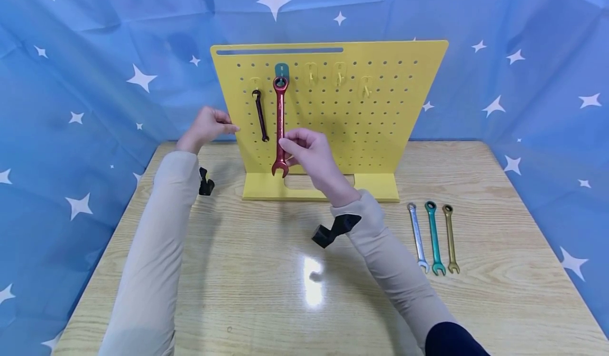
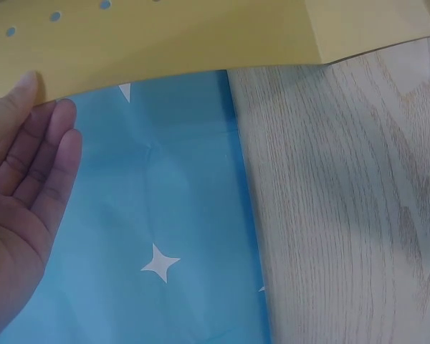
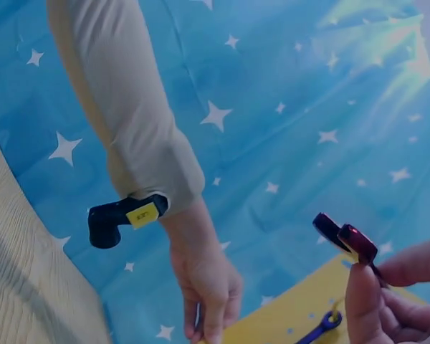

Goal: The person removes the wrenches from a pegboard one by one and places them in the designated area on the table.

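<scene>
With thumb and fingers, my right hand (image 1: pixel 311 157) pinches the lower shaft of a red combination wrench (image 1: pixel 280 112), which stands upright before the yellow pegboard (image 1: pixel 380 188). Its ring end overlaps a hook on a teal plate (image 1: pixel 282 68); whether the hook passes through the ring I cannot tell. Beside it, a small dark wrench (image 1: pixel 260 117) hangs tilted from a yellow hook. My left hand (image 1: pixel 206 127) holds the board's left edge, the thumb (image 2: pixel 23 97) in front and the fingertips at the edge. The right wrist view shows the red wrench's open end (image 3: pixel 358 242) above the right fingers.
To the right on the wooden table (image 1: pixel 257 271) lie a silver wrench (image 1: pixel 416 235), a green wrench (image 1: pixel 434 235) and a bronze wrench (image 1: pixel 450 235). Further yellow hooks (image 1: pixel 339 75) stick out from the board's upper part. A blue star-patterned cloth (image 1: pixel 476 91) surrounds the table.
</scene>
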Tool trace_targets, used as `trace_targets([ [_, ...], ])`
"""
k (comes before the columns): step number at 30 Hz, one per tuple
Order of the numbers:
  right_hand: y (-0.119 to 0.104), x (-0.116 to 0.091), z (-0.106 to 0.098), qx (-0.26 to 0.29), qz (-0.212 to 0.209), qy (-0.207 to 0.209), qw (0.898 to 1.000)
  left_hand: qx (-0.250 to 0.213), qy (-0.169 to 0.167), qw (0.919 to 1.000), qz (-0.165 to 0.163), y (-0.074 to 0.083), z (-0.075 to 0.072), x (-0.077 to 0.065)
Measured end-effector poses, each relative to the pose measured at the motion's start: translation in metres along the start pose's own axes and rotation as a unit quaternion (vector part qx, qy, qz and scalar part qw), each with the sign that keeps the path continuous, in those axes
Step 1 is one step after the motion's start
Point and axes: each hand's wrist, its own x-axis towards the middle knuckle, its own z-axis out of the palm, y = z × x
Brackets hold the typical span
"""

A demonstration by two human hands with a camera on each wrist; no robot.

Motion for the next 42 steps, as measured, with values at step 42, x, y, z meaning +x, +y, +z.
trace_targets([
  [42,-0.005,-0.043,-0.035,-0.052,-0.001,-0.029,0.998,0.011,0.010,0.9999,0.005,0.000,0.001,-0.001],
])
